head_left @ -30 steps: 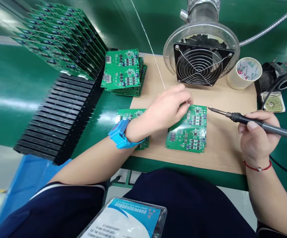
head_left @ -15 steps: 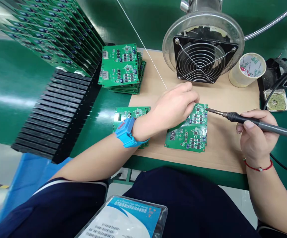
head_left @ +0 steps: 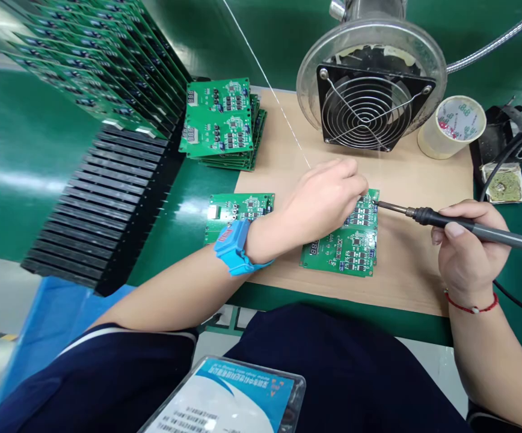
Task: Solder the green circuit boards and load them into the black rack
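Observation:
My right hand [head_left: 471, 249] grips a soldering iron [head_left: 482, 230] with a dark grey handle. Its thin tip rests at the upper right edge of a green circuit board [head_left: 358, 252] lying on the brown sheet. My left hand [head_left: 328, 189] is closed in a pinch above the upper part of that board, hiding some of it. A thin strand of solder wire [head_left: 270, 87] runs down from the top into this hand; the end at the fingertips is too small to make out. Under my left wrist lies another circuit board [head_left: 243, 207], partly covered.
At the back stands a round fume extractor fan [head_left: 364, 108]. A tape roll [head_left: 451, 127] and a soldering iron stand with a yellowish sponge [head_left: 504, 183] are at right. Stacked boards [head_left: 218, 117] sit back left, beside a black rack [head_left: 94, 198] of upright boards.
My left hand has shifted slightly right and down, with the solder wire following. The iron's tip has moved a little down along the board's right edge.

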A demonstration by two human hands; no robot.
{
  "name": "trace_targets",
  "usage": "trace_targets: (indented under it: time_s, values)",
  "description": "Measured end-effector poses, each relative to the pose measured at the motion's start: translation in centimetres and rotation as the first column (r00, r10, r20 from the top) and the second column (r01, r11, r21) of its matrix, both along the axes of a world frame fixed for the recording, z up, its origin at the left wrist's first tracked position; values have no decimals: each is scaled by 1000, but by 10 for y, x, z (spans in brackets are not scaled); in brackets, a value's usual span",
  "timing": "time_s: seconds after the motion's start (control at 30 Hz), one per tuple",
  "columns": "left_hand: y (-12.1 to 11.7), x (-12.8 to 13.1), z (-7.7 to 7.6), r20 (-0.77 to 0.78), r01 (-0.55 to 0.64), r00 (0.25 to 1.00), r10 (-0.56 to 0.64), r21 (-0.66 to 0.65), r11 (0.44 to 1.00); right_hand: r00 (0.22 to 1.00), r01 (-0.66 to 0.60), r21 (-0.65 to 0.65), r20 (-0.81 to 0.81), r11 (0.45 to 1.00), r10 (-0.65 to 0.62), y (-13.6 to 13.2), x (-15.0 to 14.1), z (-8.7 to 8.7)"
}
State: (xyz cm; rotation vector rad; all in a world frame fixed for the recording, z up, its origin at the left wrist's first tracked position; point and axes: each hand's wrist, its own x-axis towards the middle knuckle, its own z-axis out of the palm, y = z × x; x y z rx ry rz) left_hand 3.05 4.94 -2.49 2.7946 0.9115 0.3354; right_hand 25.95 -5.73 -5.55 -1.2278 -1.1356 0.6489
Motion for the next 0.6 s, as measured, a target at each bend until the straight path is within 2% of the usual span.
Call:
trace_targets:
  time_s: [0.27,0.6]
  values:
    - [1,2,-2,10,-7,1000,7,52,999,999,31,15,12,999,-31,0,-1,-2]
    - [-1,12,-5,-5,0,1000,0,4,1000,999,9,-22,45,1000,-8,-1,2,-3]
